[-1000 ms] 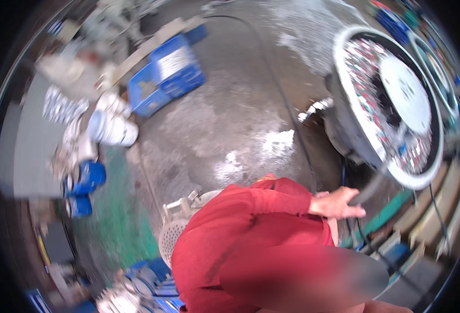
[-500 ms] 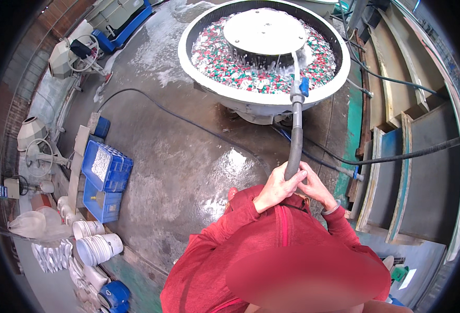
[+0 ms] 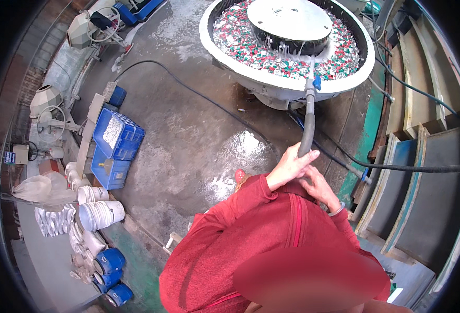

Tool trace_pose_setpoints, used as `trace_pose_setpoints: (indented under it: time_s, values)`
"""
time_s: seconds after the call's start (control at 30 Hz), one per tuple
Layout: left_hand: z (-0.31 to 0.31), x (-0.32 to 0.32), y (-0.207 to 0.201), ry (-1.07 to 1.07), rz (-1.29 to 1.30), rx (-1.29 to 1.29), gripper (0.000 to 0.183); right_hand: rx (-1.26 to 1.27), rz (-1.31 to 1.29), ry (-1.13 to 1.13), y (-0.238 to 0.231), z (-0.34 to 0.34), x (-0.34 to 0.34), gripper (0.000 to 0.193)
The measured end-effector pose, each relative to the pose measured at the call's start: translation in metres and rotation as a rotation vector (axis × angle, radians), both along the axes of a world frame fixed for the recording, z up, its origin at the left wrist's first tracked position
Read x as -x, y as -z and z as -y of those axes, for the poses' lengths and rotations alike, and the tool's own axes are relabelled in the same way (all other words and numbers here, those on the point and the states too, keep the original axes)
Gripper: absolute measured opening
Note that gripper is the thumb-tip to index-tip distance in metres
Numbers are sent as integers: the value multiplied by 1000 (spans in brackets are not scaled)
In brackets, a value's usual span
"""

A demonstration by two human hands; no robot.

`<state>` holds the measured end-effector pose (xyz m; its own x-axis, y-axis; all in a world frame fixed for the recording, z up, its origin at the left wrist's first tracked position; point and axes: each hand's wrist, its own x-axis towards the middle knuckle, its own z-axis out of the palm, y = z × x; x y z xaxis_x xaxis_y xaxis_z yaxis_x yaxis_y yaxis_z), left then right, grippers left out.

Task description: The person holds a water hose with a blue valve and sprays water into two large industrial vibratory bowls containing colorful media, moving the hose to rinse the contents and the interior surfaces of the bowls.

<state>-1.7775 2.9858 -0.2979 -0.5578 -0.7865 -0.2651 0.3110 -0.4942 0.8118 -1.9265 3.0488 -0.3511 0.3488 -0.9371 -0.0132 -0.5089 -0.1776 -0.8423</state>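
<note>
A grey hose (image 3: pixel 308 122) with a blue-handled valve (image 3: pixel 317 82) reaches away from me. Its nozzle sends water into a round, white-rimmed tub (image 3: pixel 240 77) full of small red, green and white pieces (image 3: pixel 271 65). In the tub's middle stands a drum with a white round lid (image 3: pixel 291 20). My left hand (image 3: pixel 287 169) is closed around the hose, its thumb laid along the top. Just below and to the right, my right hand (image 3: pixel 321 189) has its fingers curled close to the left. What lies under those fingers is hidden.
Blue crates (image 3: pixel 130 138), one holding white pieces, stand at the left beside white buckets (image 3: pixel 102 214) and blue drums (image 3: pixel 110 261). Dark hoses (image 3: pixel 188 86) cross the wet floor (image 3: pixel 177 135). Sloping trays (image 3: pixel 438 182) line the right side.
The view has shifted, so the tub sits higher and further right. My right hand has drawn slightly down, away from the left thumb. Water still runs from the nozzle.
</note>
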Motion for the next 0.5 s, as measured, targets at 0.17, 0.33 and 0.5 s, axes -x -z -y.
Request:
trace_pose_setpoints:
  time_s: [0.17,0.33,0.5]
  values:
    - [6,-10,-8,-100,4,-43,26,-24,-20,-39,-12,19,-1,25]
    - [11,-26,-8,-293,-19,-51,23,-61,-26,-47,-17,26,-8,25]
    - [15,-44,-17,-381,-22,-27,21,-193,-7,-70,32,29,4,26]
